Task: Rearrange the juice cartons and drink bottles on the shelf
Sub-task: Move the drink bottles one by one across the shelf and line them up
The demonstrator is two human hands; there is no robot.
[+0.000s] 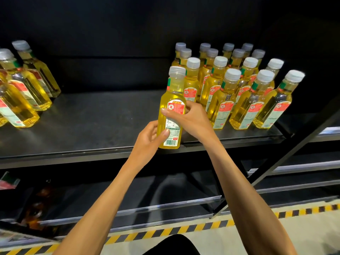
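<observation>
Both hands are on one bottle [171, 98], a yellow drink with a pale cap, upright at the front lip of the shelf [92, 122]. The left grip [150, 137] curls round its lower part with the thumb across the barcode label. The right grip [189, 117] wraps the middle over the red label. Whether the base rests on the shelf or hangs just above the edge, I cannot tell.

How far along? I'd call it midway. The right-hand block [244, 92] stands tidy in rows, labels mostly facing out, and the held bottle sits just in front of its left corner. It looks set to join a front row that has room there. The left-hand cluster [24, 100] stands well apart across a wide bare stretch of shelf, its bottles looser and turned at angles. So that lot likely needs moving over or straightening.

Now the count. The right block has fifteen caps: four at the back, four, four, then three in front. With the one in hand that makes sixteen. On the left I make out at least four, with more possibly cut off by the frame edge. Juice cartons: none in view. On the lower shelf [147, 196], dim brown shapes at far left are too dark to identify.
</observation>
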